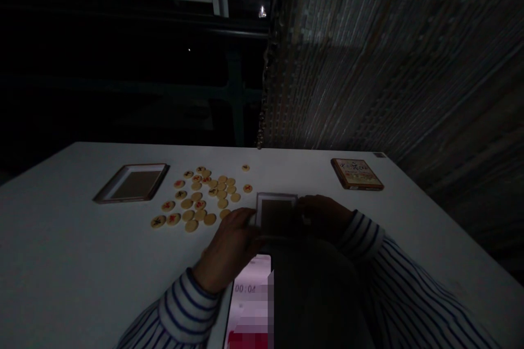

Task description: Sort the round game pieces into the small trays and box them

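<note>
A shallow open box [277, 195] with a pale rim is between my hands near the middle of the table. On its left side, my left hand [231, 242] is closed around the edge. My right hand [323, 215] grips the opposite side, though deep shadow hides most of its fingers. Left of the box lie many round wooden Chinese chess pieces [196, 196]. Some show red or black characters and others are plain side up. A lit phone [249, 289] with a timer display lies below my left wrist.
Another open box part [131, 182] rests on the white table [73, 245] at the left. A closed box with a printed cover [357, 173] lies at the back right. Behind the table's far edge hangs a string curtain [327, 92]. The room is dim.
</note>
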### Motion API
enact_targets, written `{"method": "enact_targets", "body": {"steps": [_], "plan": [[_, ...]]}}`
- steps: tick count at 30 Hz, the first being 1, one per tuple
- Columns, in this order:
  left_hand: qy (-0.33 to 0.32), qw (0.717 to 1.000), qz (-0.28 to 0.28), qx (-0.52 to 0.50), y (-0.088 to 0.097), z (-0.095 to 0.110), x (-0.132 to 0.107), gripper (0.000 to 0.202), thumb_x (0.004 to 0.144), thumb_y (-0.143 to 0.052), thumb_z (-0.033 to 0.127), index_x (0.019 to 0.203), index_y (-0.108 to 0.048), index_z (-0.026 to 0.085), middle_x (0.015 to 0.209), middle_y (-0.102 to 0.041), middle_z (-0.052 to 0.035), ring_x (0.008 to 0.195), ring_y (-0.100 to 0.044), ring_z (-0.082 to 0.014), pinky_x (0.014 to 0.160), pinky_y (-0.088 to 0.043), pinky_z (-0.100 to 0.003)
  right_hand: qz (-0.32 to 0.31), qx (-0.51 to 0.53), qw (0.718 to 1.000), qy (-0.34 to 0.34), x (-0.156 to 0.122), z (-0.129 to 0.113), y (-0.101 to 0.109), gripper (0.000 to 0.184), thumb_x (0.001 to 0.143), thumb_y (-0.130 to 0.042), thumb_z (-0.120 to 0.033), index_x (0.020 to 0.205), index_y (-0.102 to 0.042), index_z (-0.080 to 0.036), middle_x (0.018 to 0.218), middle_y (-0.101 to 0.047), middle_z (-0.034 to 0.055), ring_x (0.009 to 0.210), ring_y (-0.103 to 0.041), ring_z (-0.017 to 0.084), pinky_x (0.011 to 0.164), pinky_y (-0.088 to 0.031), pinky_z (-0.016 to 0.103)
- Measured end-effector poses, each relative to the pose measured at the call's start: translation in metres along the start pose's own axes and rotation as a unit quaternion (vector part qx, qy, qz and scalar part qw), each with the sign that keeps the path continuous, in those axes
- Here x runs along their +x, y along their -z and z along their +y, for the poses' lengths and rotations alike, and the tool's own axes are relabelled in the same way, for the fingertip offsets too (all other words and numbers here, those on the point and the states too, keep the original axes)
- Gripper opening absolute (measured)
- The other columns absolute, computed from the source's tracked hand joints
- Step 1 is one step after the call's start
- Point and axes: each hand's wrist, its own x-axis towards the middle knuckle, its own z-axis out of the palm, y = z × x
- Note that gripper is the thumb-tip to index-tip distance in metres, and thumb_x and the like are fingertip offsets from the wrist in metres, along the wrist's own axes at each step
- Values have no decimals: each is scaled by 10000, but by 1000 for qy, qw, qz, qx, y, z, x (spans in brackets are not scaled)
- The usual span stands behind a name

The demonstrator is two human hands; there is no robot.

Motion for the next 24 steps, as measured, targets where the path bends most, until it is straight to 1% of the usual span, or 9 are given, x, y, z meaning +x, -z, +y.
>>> {"method": "enact_targets", "body": {"steps": [3,6,11,15,17,20,24], "plan": [[9,1000,12,-4,-1,1,-1,128,740,-563,271,779,-672,217,1138,-506,-71,1051,-438,-245,863,-374,-439,-4,3,1000,9,0,-2,0,257,727,-540,-337,916,-643,-197,925,-628,95,838,-578,194,723,-420,282],[19,999,24,-8,2,5,-3,143,746,-553,251,671,-660,192,1114,-521,-73,1028,-453,-235,852,-385,-417,-9,9,1000,15,0,-3,-1,292,732,-533,-361,944,-635,-188,919,-629,102,851,-577,200,727,-422,280],[24,1000,3,-15,8,9,-4,145,751,-547,251,691,-667,193,1089,-532,-82,1024,-462,-233,851,-385,-414,-23,13,999,21,-1,-3,-2,295,733,-529,-363,954,-634,-198,970,-621,95,878,-573,197,743,-422,275],[27,999,-8,-21,9,9,-3,161,767,-528,266,747,-673,199,1063,-540,-83,1022,-462,-229,846,-385,-407,-29,29,998,49,-2,-1,-3,276,739,-520,-353,961,-632,-233,1062,-592,70,904,-567,185,754,-419,265],[27,999,-9,-23,8,9,-3,163,772,-523,267,772,-674,207,1054,-543,-80,1025,-458,-226,849,-381,-401,-31,25,998,44,-2,0,-4,280,738,-519,-356,966,-628,-236,1059,-593,69,907,-566,189,760,-417,272],[33,999,-11,-22,8,9,-3,167,772,-521,264,742,-677,212,1030,-550,-77,1001,-471,-223,838,-383,-395,-32,10,999,27,-2,1,-5,286,741,-516,-362,963,-628,-220,1029,-603,81,908,-563,198,764,-416,286],[28,999,-6,-23,8,10,-3,170,769,-521,270,728,-675,211,1002,-555,-75,965,-486,-217,820,-390,-391,-31,1,998,47,-2,0,-6,241,757,-504,-327,929,-636,-222,1046,-592,73,928,-549,184,763,-410,272]]}}
